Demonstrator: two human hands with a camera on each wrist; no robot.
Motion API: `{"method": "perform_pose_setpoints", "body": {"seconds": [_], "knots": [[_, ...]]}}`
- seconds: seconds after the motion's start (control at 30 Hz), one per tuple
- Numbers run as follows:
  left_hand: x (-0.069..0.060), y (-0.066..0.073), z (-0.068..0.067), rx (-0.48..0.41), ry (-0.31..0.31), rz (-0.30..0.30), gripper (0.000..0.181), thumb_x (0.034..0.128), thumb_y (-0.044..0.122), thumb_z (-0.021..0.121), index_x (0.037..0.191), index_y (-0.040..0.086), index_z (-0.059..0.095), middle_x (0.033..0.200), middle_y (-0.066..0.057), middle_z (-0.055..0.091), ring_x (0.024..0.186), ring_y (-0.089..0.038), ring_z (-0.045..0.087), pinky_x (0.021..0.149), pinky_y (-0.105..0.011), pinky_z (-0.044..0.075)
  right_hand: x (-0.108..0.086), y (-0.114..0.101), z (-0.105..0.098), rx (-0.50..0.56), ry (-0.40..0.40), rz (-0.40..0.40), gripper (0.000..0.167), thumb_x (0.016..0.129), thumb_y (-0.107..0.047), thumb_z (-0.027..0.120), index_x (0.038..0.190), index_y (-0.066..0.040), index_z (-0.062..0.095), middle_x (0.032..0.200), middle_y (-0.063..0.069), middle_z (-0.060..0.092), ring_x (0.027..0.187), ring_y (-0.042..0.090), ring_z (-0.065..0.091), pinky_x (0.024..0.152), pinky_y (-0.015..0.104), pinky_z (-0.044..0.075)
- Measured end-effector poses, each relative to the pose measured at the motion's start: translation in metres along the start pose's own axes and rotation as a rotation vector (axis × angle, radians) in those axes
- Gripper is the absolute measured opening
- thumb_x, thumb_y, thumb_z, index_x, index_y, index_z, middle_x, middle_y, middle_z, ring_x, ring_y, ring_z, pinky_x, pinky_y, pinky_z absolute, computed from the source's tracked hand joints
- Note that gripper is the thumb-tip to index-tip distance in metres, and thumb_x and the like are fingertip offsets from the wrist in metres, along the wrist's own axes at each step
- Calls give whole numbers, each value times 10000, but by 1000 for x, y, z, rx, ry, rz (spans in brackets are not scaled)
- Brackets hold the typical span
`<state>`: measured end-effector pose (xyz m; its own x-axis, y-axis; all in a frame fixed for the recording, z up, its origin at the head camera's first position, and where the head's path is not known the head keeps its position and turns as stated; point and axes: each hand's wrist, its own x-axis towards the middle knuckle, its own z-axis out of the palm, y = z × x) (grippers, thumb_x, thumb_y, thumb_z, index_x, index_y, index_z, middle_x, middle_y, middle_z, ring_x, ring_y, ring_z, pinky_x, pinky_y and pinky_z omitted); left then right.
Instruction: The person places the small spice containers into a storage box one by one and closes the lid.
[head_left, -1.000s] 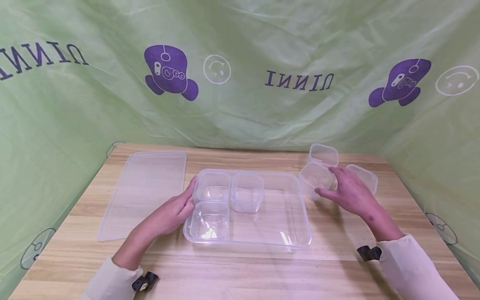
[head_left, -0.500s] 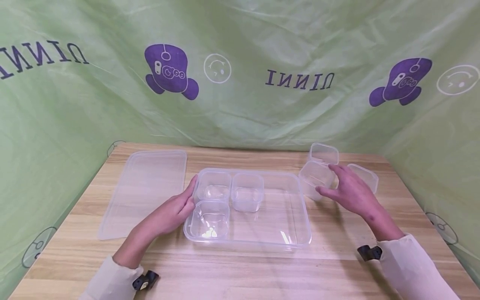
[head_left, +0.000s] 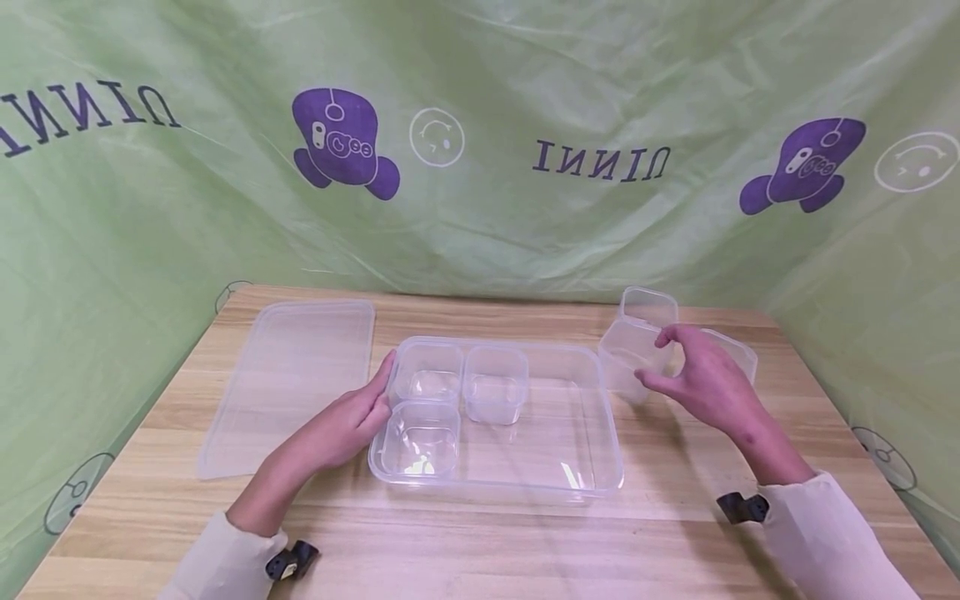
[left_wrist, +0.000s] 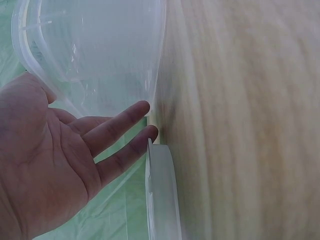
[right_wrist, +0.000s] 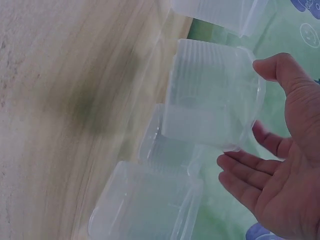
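Note:
In the head view my left hand (head_left: pixel 348 425) rests against the left wall of a large clear box (head_left: pixel 540 483); three small clear containers, one of them a cup (head_left: pixel 420 454), sit in its left part. The left wrist view shows that hand (left_wrist: pixel 55 160) with its fingers spread beside the box (left_wrist: pixel 110 55). At the right, my right hand (head_left: pixel 708 379) is at the rim of a small clear container (head_left: pixel 626 367), thumb and forefinger apart. In the right wrist view, the fingertips of the hand (right_wrist: pixel 285 165) are at this container's rim (right_wrist: pixel 212 95), not wrapped round it.
A flat translucent lid (head_left: pixel 300 367) lies left of the box. Another small container (head_left: pixel 648 306) stands behind the one at my right hand, and one more (head_left: pixel 738 354) is to its right, partly hidden. A green printed curtain (head_left: pixel 480 233) surrounds the wooden table (head_left: pixel 487 550).
The container at my right hand has shifted slightly to the right. My right forefinger is more bent and the hand has moved slightly right. My left hand stays in place.

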<state>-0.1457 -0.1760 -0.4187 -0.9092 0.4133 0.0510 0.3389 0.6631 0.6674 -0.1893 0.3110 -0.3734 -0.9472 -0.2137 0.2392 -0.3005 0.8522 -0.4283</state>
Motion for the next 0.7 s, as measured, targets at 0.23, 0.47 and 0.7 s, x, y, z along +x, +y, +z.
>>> {"method": "perform_pose_setpoints", "body": {"seconds": [0.23,0.47,0.7], "knots": [[0,0,0,-3,-2,-3,648,1092,201,362,1651,39,75,1609,-255,294,1432,-391,381,1174,-539,295,-1,-1,-3,4,61,-66,269,835,-249,841,889,-123,610,1347,292,581,1198,529,546,874,612,472],[0,0,1,-9,0,2,642,1094,192,361,1649,32,81,1604,-257,304,1430,-392,383,1172,-540,298,-2,-5,-6,-13,84,-87,273,830,-269,848,846,-136,610,1338,293,593,1162,524,573,839,599,485],[0,0,0,0,4,6,643,1092,195,360,1649,32,86,1589,-267,329,1415,-400,407,1164,-547,315,-2,-9,-11,-37,96,-90,293,826,-291,851,848,-110,620,1342,289,592,1107,529,596,797,616,491]]}}
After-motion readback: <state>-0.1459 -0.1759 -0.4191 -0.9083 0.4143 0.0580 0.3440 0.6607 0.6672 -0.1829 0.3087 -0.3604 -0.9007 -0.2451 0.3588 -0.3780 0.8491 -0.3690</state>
